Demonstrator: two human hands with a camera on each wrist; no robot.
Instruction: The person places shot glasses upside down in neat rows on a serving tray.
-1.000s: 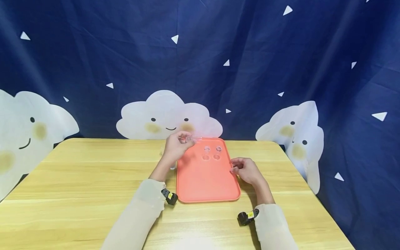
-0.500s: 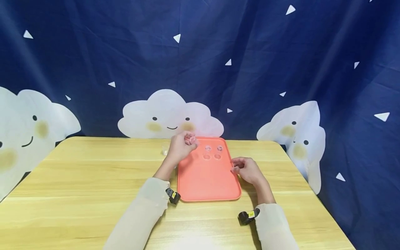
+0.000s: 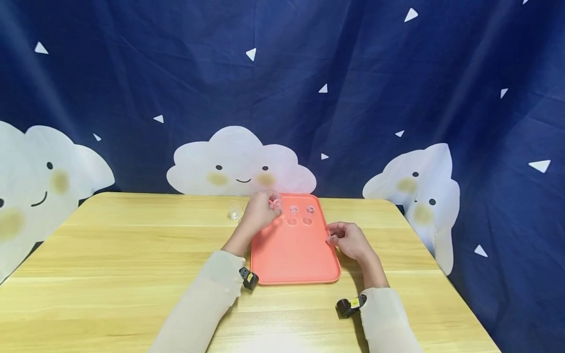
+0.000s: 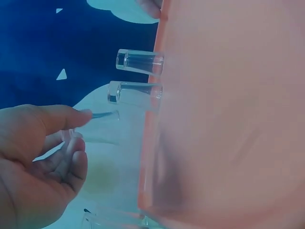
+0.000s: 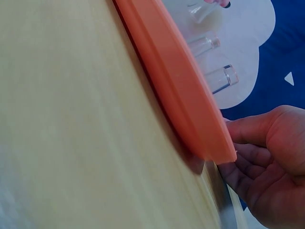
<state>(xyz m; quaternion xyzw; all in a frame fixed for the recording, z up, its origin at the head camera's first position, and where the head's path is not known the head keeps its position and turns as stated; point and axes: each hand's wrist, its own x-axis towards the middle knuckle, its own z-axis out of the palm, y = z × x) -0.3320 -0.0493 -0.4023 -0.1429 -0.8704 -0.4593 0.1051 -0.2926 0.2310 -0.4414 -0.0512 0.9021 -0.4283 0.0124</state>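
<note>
My left hand [image 3: 260,212] pinches a clear shot glass [image 4: 106,115] by its base, over the far left part of the orange tray [image 3: 295,260]. Its rim points down to the tray; whether they touch I cannot tell. To its right, two more shot glasses stand upside down on the tray, the nearer one [image 4: 139,93] and the farther one [image 4: 140,61], thick bases up. At the tray's right edge, my right hand [image 3: 350,241] grips the rim between thumb and fingers [image 5: 250,131].
Left of the tray, another clear shot glass [image 3: 234,211] stands on the wooden table [image 3: 154,255], with other glass partly hidden behind the left hand. A dark blue curtain [image 3: 282,88] with clouds hangs behind the table.
My left hand has moved right and slightly down with the shot glass, lowering it toward the tray, which uncovers the glass on the table. The right hand stays on the tray.
</note>
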